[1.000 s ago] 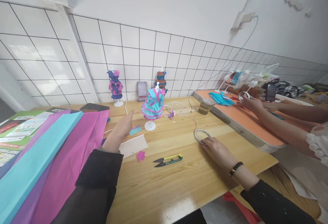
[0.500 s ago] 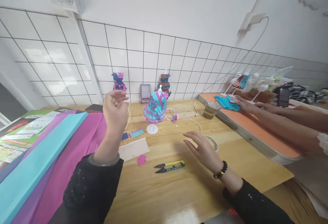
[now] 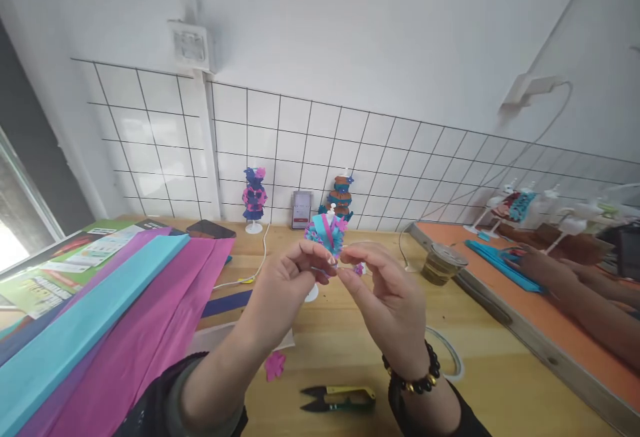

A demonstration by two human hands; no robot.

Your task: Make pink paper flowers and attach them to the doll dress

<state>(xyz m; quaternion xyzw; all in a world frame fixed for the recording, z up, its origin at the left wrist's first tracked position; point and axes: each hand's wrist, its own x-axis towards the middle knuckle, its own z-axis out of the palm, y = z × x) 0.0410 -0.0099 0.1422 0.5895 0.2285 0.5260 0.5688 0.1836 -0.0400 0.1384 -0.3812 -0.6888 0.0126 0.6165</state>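
Observation:
My left hand [image 3: 285, 297] and my right hand [image 3: 393, 307] are raised close together over the table, fingertips curled into pinches that nearly meet. Whatever lies between the fingers is too small to make out. Just behind them stands a small dress form in a turquoise and pink ruffled dress [image 3: 327, 229], its lower part hidden by my hands. Below the hands, yellow-and-green thread snips [image 3: 345, 398] lie on the wooden table [image 3: 280, 407]. A pink paper flower [image 3: 275, 366] is beside them, near my left forearm.
Pink [image 3: 165, 290] and turquoise sheets [image 3: 110, 290] spread at left. Two dressed forms [image 3: 255, 197] and a phone [image 3: 302, 210] stand at the back. A cup [image 3: 443, 264] and tape roll [image 3: 453, 354] are at right. Another person's hands [image 3: 545, 270] work over an orange board [image 3: 540, 330].
My hands have come together from apart, and the right fingers have closed from open to a pinch. The view has tilted up and left. The other person's turquoise material now lies flatter.

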